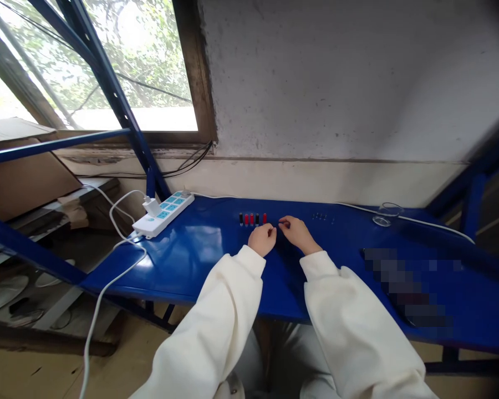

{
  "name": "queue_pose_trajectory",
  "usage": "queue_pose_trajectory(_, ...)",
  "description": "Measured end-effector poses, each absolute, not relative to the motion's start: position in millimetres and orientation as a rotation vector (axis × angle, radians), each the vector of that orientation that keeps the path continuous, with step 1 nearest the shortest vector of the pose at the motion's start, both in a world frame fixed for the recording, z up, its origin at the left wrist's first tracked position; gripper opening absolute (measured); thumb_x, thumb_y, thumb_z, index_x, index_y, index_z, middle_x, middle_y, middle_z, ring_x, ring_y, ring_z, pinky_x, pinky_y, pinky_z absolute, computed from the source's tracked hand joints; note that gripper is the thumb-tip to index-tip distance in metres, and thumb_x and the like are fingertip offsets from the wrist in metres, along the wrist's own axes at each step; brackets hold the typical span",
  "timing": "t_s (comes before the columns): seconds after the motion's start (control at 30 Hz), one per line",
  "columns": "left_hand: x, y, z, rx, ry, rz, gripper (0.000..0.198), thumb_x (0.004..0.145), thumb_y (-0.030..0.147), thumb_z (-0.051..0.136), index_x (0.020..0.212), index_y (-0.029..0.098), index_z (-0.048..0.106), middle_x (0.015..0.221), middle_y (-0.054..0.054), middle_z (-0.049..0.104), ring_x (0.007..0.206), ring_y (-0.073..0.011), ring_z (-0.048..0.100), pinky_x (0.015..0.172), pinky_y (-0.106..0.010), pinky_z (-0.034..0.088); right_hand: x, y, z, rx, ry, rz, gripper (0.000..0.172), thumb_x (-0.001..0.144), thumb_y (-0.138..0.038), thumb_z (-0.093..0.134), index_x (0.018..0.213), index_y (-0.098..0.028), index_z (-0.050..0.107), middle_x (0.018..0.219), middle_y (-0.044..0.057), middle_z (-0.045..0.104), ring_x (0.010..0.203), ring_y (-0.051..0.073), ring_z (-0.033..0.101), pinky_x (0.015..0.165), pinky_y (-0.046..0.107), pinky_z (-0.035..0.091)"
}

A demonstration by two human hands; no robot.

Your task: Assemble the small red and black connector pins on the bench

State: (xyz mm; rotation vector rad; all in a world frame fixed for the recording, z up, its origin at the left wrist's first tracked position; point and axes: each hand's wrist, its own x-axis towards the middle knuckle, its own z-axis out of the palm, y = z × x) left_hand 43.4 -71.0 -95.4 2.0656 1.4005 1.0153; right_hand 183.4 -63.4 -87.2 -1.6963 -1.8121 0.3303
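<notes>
My left hand (263,239) is closed at the middle of the blue table (199,266), thumb and fingers pinched together. Whatever it grips is too small to make out. Just to its right, my right hand (300,235) is also curled in a pinch, fingertips pointing at the left hand with a narrow gap between them. Any piece in its fingers cannot be made out either. Beyond the left hand stands a short row of small red and black cylinders, among them a black cylinder (240,219) and a red cylinder (265,218).
Several tiny metallic pieces (319,216) lie right of my hands. Farther right are a wire coil (381,221) and a blurred-out dark object (403,285). A white power strip (164,215) with plugs and trailing cable sits left. The wall (336,83) rises behind the table.
</notes>
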Motion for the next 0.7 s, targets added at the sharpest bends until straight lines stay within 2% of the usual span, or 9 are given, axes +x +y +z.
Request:
queue_pose_trajectory(0.13,45.2,-72.4,-98.0,2.201,1.294,0.951,0.029,0.078,0.033,0.043,0.053,0.017,0.047,0.049,0.002,0.045,0.048,-0.0098,0.041,0.051,-0.023,0.028,184.8,-81.1,-92.7,-1.663,-1.778,0.247,0.016,0.078,-0.028,0.046,0.071,-0.019,0.057,0.068,0.002,0.061,0.064,0.014,0.055,0.057,0.023,0.035)
queue_pose_trajectory(0.27,44.8,-68.6,-101.4,2.145,1.313,1.072,0.033,0.077,0.033,0.043,0.048,0.017,0.042,0.045,0.003,0.038,0.046,-0.0089,0.035,0.049,-0.023,0.025,178.5,-86.3,-96.3,-1.683,-1.766,0.214,0.02,0.078,-0.032,0.044,0.064,-0.02,0.052,0.059,0.001,0.056,0.055,0.013,0.05,0.052,0.023,0.031)
queue_pose_trajectory(0.47,43.7,-66.4,-103.3,2.029,1.3,1.238,0.036,0.076,0.035,0.045,0.045,0.017,0.038,0.043,0.004,0.035,0.044,-0.0084,0.032,0.049,-0.023,0.023,178.1,-85.1,-96.9,-1.679,-1.771,0.223,0.022,0.078,-0.033,0.044,0.062,-0.02,0.051,0.056,0.0,0.054,0.053,0.012,0.047,0.05,0.023,0.029)
queue_pose_trajectory(0.7,43.7,-67.5,-102.7,2.036,1.289,1.251,0.036,0.077,0.035,0.045,0.046,0.017,0.041,0.043,0.004,0.037,0.044,-0.0084,0.034,0.049,-0.023,0.024,177.0,-86.8,-96.0,-1.67,-1.775,0.26,0.022,0.078,-0.033,0.043,0.062,-0.02,0.05,0.057,0.0,0.055,0.053,0.012,0.046,0.051,0.022,0.029)
